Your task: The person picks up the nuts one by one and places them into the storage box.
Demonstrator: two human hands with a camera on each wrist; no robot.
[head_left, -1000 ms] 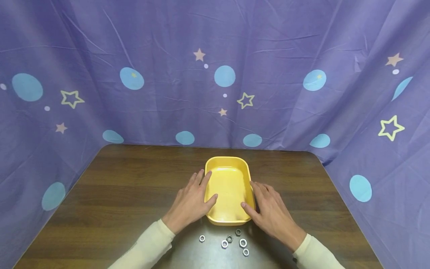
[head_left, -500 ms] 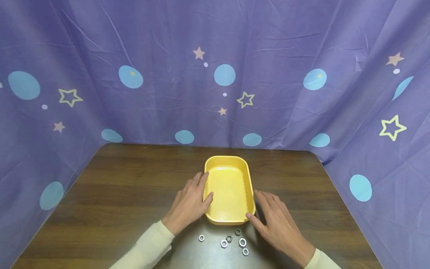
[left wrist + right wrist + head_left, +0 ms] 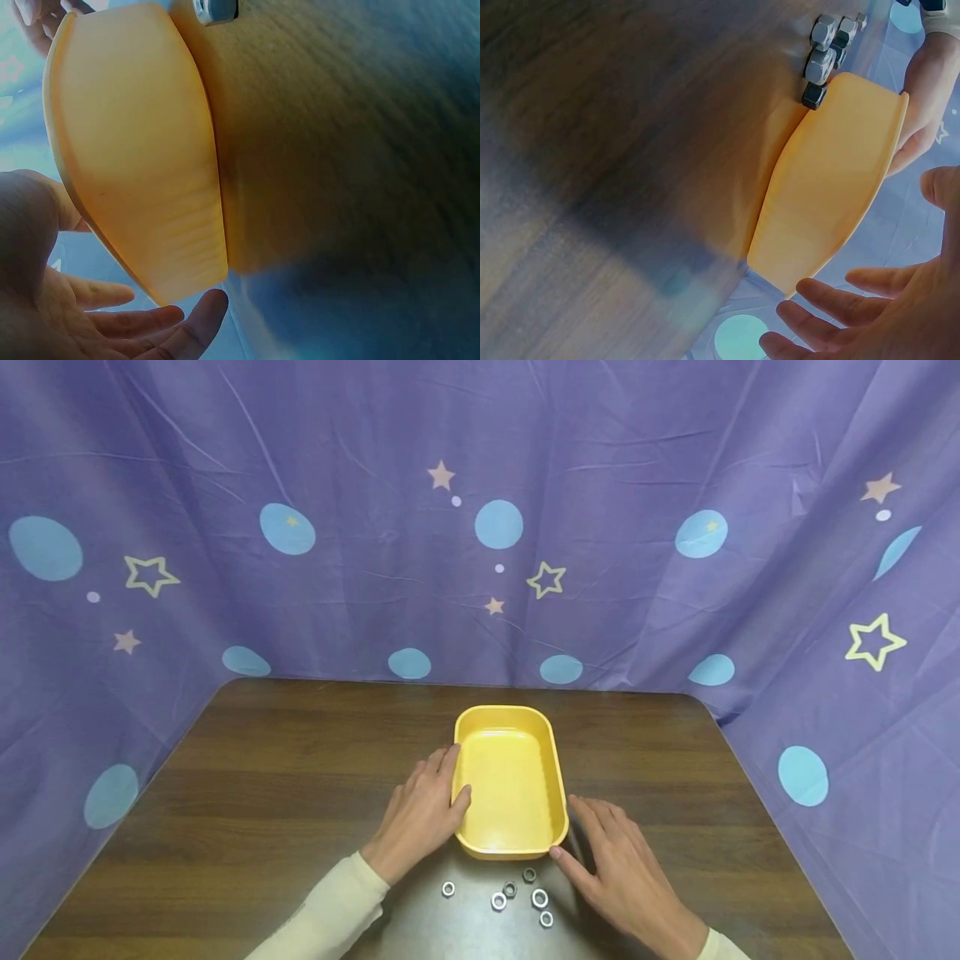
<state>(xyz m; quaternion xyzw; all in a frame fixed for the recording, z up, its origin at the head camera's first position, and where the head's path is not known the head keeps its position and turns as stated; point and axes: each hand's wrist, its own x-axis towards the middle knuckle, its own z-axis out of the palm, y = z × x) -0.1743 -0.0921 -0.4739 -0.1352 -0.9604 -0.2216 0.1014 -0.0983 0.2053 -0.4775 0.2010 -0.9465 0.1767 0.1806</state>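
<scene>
A yellow rectangular tray stands on the wooden table with nothing inside. Its outer wall fills much of the left wrist view. My left hand is at the tray's left side, thumb over the rim and the other fingers loosely extended along the outside; whether they press the wall, I cannot tell. My right hand is by the near right corner, fingers spread and relaxed, the thumb tip close to the rim. Several metal hex nuts, one of them a larger nut, lie scattered in front of the tray.
The brown wooden table has rounded far corners. A purple curtain with stars and blue spots surrounds it at the back and both sides.
My right hand has drawn back from the tray's right rim toward the near right corner. My left thumb has pulled back toward the left rim. The nuts lie unmoved.
</scene>
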